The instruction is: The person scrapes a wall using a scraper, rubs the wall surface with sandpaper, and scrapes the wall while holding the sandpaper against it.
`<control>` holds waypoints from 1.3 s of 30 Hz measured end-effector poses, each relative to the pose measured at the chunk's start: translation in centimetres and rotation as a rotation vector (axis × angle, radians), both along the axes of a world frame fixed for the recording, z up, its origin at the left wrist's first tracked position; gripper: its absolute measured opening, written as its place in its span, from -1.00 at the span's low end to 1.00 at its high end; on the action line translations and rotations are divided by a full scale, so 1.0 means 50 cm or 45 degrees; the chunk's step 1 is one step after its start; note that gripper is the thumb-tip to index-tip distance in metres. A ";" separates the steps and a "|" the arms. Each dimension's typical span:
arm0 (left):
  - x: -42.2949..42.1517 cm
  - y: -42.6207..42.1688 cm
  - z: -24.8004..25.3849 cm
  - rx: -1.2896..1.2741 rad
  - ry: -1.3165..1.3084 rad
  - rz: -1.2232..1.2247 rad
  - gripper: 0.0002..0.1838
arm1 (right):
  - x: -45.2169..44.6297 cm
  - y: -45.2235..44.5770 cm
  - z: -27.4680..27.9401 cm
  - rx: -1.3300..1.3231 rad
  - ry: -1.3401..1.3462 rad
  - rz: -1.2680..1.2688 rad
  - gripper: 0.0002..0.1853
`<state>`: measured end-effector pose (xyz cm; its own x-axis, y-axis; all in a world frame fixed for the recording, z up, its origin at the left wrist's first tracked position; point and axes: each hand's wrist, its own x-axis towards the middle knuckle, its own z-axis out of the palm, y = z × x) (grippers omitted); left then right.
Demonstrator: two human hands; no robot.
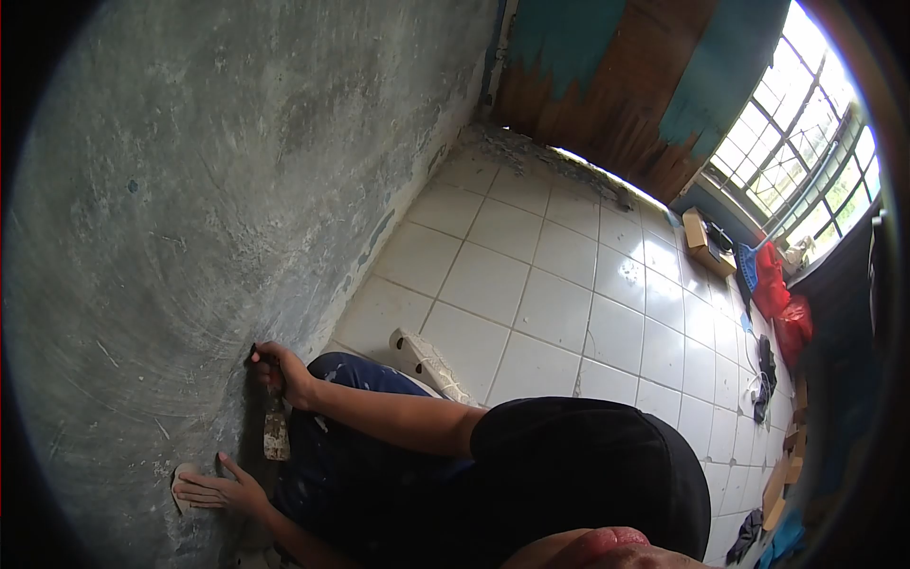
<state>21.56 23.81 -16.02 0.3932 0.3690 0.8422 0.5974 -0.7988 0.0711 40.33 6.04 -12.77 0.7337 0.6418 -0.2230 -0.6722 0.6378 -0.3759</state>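
My left hand (223,490) lies flat against the grey wall (171,284), its fingers stretched over a light tan piece of sandpaper (183,507) that it presses to the surface. Most of that piece is hidden under the fingers. Higher in the head view, my right hand (286,375) is closed round the handle of a scraper (276,438). The scraper's blade points toward the bottom of the view and is stained with pale residue. It hangs beside my knee in dark blue, paint-spotted trousers, seemingly apart from the wall.
White floor tiles (483,280) run along the wall's base. Debris (540,156) lies by the worn teal and brown door (626,76). A cardboard box (706,245), red bags (773,284) and dark items line the far side under the barred window (806,114).
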 end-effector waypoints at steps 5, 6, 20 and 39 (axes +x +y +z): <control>0.000 0.001 -0.002 0.017 -0.004 -0.010 -0.03 | -0.001 0.000 0.002 -0.022 -0.011 -0.019 -0.76; 0.000 0.002 -0.003 0.014 -0.005 -0.007 -0.03 | 0.000 0.001 0.001 -0.012 -0.005 -0.019 -0.76; 0.000 0.002 -0.002 0.010 -0.003 0.003 -0.01 | 0.000 0.002 -0.004 -0.014 -0.024 -0.006 -0.76; 0.000 0.002 -0.004 0.001 -0.008 -0.002 -0.03 | -0.001 0.000 0.000 -0.012 0.000 -0.009 -0.76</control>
<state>21.57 23.94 -16.20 0.3885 0.3677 0.8449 0.5957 -0.7998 0.0741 40.28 6.05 -12.74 0.7384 0.6343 -0.2289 -0.6675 0.6392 -0.3818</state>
